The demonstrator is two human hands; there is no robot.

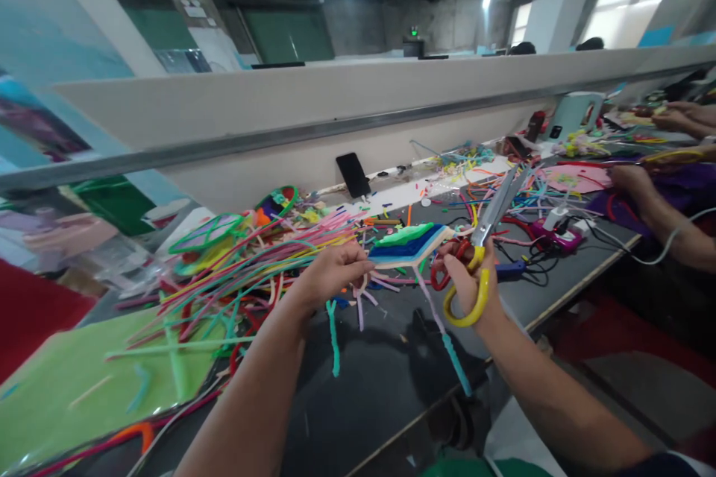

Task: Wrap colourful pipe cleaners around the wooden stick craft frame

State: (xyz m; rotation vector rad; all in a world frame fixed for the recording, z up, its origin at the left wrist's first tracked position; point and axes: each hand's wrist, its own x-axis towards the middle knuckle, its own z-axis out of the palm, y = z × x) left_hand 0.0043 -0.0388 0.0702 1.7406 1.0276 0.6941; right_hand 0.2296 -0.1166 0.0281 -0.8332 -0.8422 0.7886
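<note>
Head view: the left hand (338, 272) pinches the left end of a small panel (406, 250), which is held up above the dark surface (369, 406). The panel has bands of green and blue inside a pale border, and strands hang below it, among them a teal one (334, 343) near the left hand and a lilac one ending in blue (456, 361) farther right. The right hand (473, 287) grasps a pair of yellow-handled scissors (492, 212), blades pointing up and away, just beside the panel's right corner; whether its fingers also grip that corner, I cannot tell. Loose pipe cleaners (262, 261) in many colours lie heaped beyond the left forearm, near a green sheet (61, 380). Farther back, a phone (353, 174) leans against the low wall (335, 100). At right are a magenta power strip (559, 238) and a co-worker's hand (632, 180).
</note>
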